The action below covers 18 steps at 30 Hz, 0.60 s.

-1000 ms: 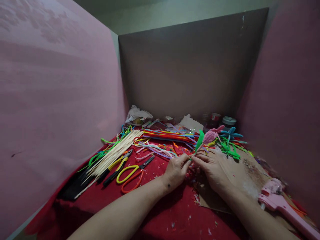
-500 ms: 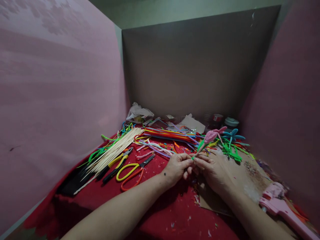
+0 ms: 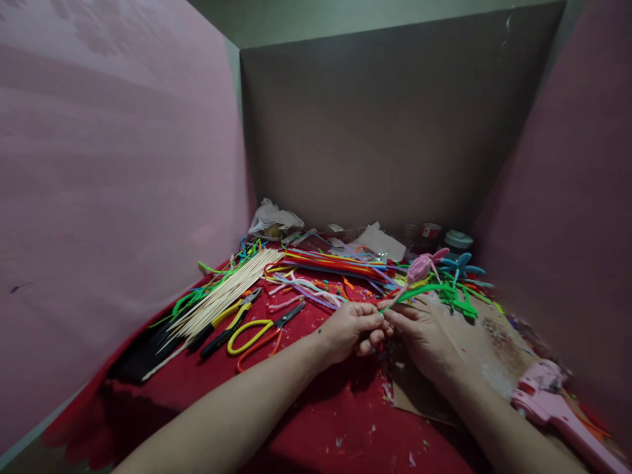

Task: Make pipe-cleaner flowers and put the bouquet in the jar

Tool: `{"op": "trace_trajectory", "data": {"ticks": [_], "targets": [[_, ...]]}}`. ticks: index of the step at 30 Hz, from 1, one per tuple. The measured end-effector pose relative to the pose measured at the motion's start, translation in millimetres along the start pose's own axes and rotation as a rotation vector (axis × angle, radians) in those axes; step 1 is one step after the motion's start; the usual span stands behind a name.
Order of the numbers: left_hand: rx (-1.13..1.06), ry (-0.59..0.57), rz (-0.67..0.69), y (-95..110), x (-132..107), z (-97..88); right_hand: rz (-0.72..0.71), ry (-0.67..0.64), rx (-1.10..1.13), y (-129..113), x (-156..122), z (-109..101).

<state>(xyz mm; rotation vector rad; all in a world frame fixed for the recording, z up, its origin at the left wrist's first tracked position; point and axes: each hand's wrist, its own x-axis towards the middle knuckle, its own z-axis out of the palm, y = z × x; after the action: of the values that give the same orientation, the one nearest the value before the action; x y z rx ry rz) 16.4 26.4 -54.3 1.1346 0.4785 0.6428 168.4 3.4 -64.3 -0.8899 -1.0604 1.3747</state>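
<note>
My left hand (image 3: 353,331) and my right hand (image 3: 419,337) meet above the red cloth, fingertips pinched together around the stem of a pink pipe-cleaner flower (image 3: 419,268). The flower's fuzzy head leans up and to the right, beyond my fingers. From the same pinch a green pipe cleaner (image 3: 419,289) reaches out to the right, and a bit of green shows between the fingertips. The stem's lower end is hidden by my hands. Behind the pink head, a blue pipe-cleaner piece (image 3: 461,265) stands near a green pipe-cleaner bundle (image 3: 459,303).
Left of my hands lie scissors (image 3: 261,332), yellow-black pliers (image 3: 231,324) and wooden sticks (image 3: 227,296). Several coloured pipe cleaners (image 3: 336,263) stretch across the back. At right, a pink glue gun (image 3: 553,401) rests by a cardboard sheet (image 3: 424,395). Panels surround the table.
The green pipe cleaner, earlier close along the flower's stem, now swings out to the right. The flower has shifted slightly right, while both hands keep their pinch.
</note>
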Motion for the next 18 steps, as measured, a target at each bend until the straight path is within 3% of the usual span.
{"op": "trace_trajectory", "data": {"ticks": [5,8,11,13,18], "targets": [[0.326,0.208,0.090,-7.5,1.1,9.9,-0.024,0.021,-0.060,4.4,-0.5,-1.6],[0.498,0.393,0.296,-6.0,1.0,12.5,-0.029,0.100,-0.065,0.5,-0.8,0.1],[0.401,0.515,0.453,1.8,0.7,10.5,-0.034,0.166,-0.032,-3.2,0.1,0.8],[0.208,0.496,0.406,8.3,0.7,7.4,-0.034,0.175,-0.029,-3.0,1.1,0.2],[-0.184,0.318,0.231,16.5,1.4,0.8,-0.060,0.171,-0.079,1.6,0.9,0.1]]}}
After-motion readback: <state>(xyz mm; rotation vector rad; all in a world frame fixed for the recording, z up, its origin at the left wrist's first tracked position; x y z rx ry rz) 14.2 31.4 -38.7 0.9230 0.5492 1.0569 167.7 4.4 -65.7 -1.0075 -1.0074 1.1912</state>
